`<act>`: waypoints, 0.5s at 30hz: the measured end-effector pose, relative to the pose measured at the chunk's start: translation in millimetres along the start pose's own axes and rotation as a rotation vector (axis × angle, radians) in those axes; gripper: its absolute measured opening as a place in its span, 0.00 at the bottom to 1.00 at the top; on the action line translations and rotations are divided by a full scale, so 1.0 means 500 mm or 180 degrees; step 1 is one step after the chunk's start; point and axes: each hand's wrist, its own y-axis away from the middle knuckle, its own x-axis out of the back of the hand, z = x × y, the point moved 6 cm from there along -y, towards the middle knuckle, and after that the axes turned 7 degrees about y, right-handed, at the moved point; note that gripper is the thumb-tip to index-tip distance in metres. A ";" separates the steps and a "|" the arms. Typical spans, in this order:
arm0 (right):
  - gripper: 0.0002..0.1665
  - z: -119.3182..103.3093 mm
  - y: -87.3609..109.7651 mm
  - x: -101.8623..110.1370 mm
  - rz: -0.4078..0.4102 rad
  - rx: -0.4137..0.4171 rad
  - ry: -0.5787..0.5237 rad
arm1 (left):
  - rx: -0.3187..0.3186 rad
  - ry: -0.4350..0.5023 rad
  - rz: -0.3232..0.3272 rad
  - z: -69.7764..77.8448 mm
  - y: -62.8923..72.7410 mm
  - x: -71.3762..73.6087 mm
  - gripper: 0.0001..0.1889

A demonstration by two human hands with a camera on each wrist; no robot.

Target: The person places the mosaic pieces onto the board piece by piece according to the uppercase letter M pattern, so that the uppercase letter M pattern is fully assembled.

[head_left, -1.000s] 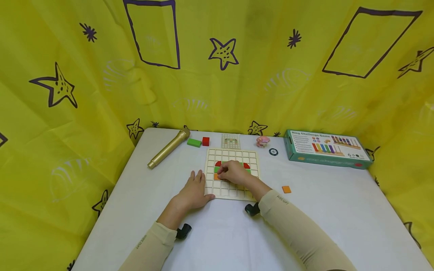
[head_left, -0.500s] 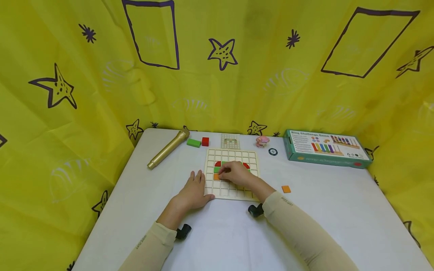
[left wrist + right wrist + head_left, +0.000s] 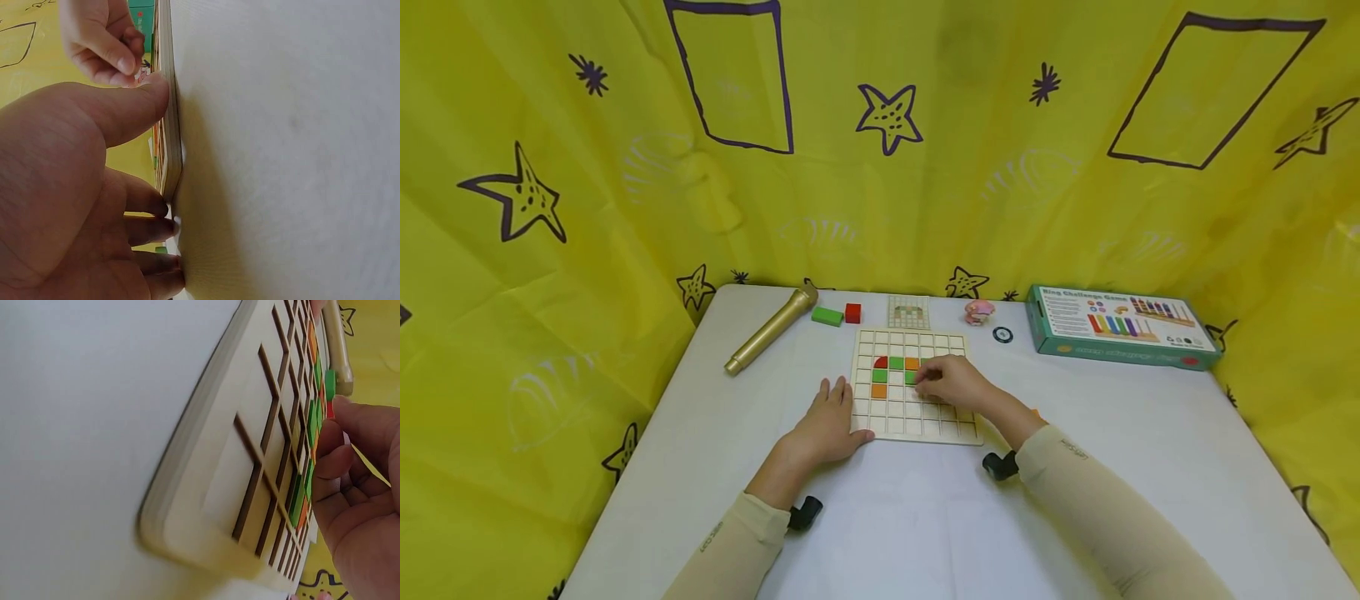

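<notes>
A square wooden grid board [image 3: 917, 429] lies flat on the table, bearing a red rounded tile [image 3: 882, 362] and several green and orange tiles. At the lower left of this group, an orange tile [image 3: 878, 392] sits in a cell. My left hand [image 3: 827, 425] rests at the board's front left corner, fingers along its left edge and thumb at the near edge. Over the board's right half is my right hand [image 3: 957, 383], fingers loosely curled, hiding some tiles. No piece shows between the fingertips in the right wrist view, where the hand [image 3: 365, 481] hovers beside the tiles.
Behind the board lie a pattern card [image 3: 908, 312], a green block [image 3: 827, 317], a red block [image 3: 853, 313] and a gold microphone [image 3: 767, 333]. Rightward are a pink figurine [image 3: 979, 312], a round chip [image 3: 1002, 335], a game box [image 3: 1123, 327] and a mostly hidden orange tile [image 3: 1037, 413].
My right hand has let go of the orange tile at the lower left and moved right across the board, uncovering tiles in the middle. My left hand has stayed in place.
</notes>
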 end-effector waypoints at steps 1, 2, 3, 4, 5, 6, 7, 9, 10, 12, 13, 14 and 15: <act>0.03 0.005 0.004 0.004 0.0006 -0.0023 0.0008 | 0.0001 0.0000 0.0005 0.000 0.000 0.000 0.49; 0.03 0.009 0.009 0.008 0.0012 -0.0039 0.0016 | 0.0005 0.0002 0.0011 0.001 0.001 0.000 0.49; 0.03 0.014 0.014 0.011 0.0013 -0.0065 0.0002 | 0.0009 0.0001 0.0013 0.001 0.001 -0.001 0.49; 0.03 0.020 0.018 0.015 0.0027 -0.0090 -0.0003 | 0.0012 -0.0008 0.0012 0.001 0.001 -0.001 0.49; 0.04 0.026 0.023 0.018 0.0038 -0.0112 -0.0009 | 0.0019 -0.0014 0.0005 0.001 0.001 -0.002 0.49; 0.04 0.032 0.028 0.021 0.0049 -0.0126 -0.0019 | 0.0024 -0.0011 0.0005 0.002 0.001 -0.002 0.49; 0.04 0.038 0.032 0.023 0.0062 -0.0138 -0.0014 | 0.0034 -0.0009 0.0004 0.001 0.001 -0.002 0.50; 0.04 0.051 0.041 0.028 0.0089 -0.0144 -0.0005 | 0.0056 -0.0026 -0.0009 0.001 0.000 -0.003 0.50; 0.04 0.056 0.045 0.031 0.0101 -0.0158 -0.0004 | 0.0062 -0.0022 -0.0008 0.001 0.000 -0.003 0.50; 0.04 0.067 0.054 0.037 0.0106 -0.0176 0.0005 | 0.0067 -0.0021 -0.0004 0.000 0.000 -0.003 0.49; 0.05 0.071 0.059 0.041 0.0112 -0.0203 0.0001 | 0.0065 -0.0022 -0.0005 0.000 0.000 -0.003 0.50; 0.05 0.075 0.063 0.044 0.0120 -0.0235 -0.0008 | 0.0060 -0.0022 -0.0006 0.000 0.000 -0.002 0.50; 0.05 0.080 0.068 0.048 0.0126 -0.0266 -0.0012 | 0.0055 -0.0017 -0.0005 0.000 0.000 -0.002 0.49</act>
